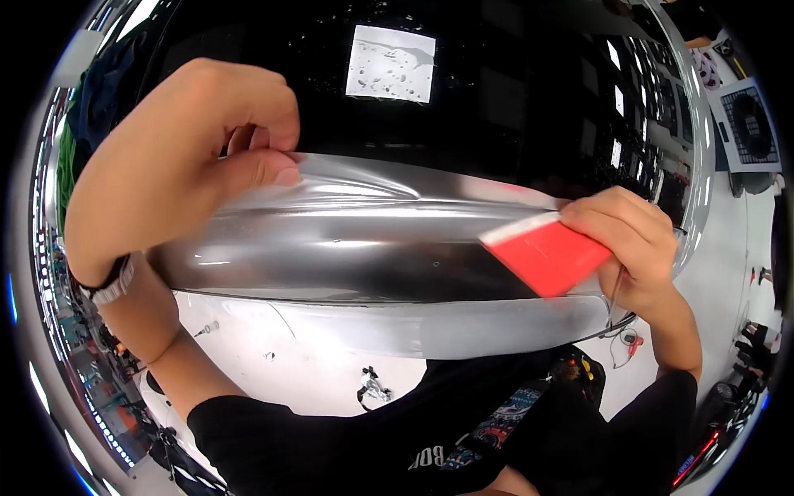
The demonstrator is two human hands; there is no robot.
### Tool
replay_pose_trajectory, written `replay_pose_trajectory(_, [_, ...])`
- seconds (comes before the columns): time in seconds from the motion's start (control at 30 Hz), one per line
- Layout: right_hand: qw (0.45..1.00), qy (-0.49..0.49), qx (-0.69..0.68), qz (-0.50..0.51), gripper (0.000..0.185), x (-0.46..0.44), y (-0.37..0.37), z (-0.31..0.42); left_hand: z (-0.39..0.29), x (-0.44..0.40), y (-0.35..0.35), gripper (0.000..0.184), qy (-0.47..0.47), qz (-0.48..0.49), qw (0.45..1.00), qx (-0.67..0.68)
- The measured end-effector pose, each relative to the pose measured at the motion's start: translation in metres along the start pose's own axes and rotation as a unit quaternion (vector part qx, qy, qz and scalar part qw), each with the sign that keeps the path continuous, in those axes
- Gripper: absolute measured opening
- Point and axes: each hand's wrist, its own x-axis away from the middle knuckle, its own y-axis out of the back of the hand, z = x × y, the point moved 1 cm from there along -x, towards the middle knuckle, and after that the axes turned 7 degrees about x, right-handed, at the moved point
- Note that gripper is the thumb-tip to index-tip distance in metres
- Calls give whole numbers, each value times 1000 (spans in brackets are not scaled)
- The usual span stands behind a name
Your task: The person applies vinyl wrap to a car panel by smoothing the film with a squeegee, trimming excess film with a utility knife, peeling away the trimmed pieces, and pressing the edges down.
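A clear film [356,178] lies along the edge of a glossy black panel [289,25], with wrinkles fanning out near its middle. My left hand [256,132], at the upper left, pinches the film's upper edge between thumb and fingers. Over on the right, my right hand [633,236] is closed on a red squeegee [546,255] with a pale edge and is also at the film's upper edge. Below the hands the film covers a curved, shiny grey-black surface [331,248], and a translucent strip of it hangs past the lower edge.
Water drops dot the black panel around a bright square reflection [390,64]. A red tool with a cable [633,342] lies on the floor at the right. A fan-like box [747,122] stands at the far upper right.
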Motion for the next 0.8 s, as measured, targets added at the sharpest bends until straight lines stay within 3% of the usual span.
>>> replay_pose_trajectory(0.27, [995, 80, -59, -22, 30, -69, -44, 20, 9, 4, 12, 22, 15, 6, 999, 49])
replay_pose_trajectory(0.37, [991, 81, -102, -6, 37, -106, -61, 37, 16, 9, 22, 20, 4, 9, 1000, -14])
replay_pose_trajectory(0.4, [992, 85, -92, -11, 28, -118, -71, 44, 16, 10, 25, 20, 5, 6, 1000, -17])
replay_pose_trajectory(0.47, [994, 96, -53, -25, 13, -140, -90, 59, 15, 12, 31, 21, 99, 32, 995, -10])
replay_pose_trajectory(0.6, [995, 80, -50, 7, 14, -166, -104, 69, 29, 19, 39, 22, 106, 29, 994, 6])
replay_pose_trajectory(0.67, [996, 75, -40, -42, 20, -146, -94, 64, 30, 22, 41, 23, 75, 34, 996, 37])
replay_pose_trajectory(0.8, [999, 39, 2, -22, 32, -74, -42, 30, 27, 20, 33, 23, 70, 18, 997, -15])
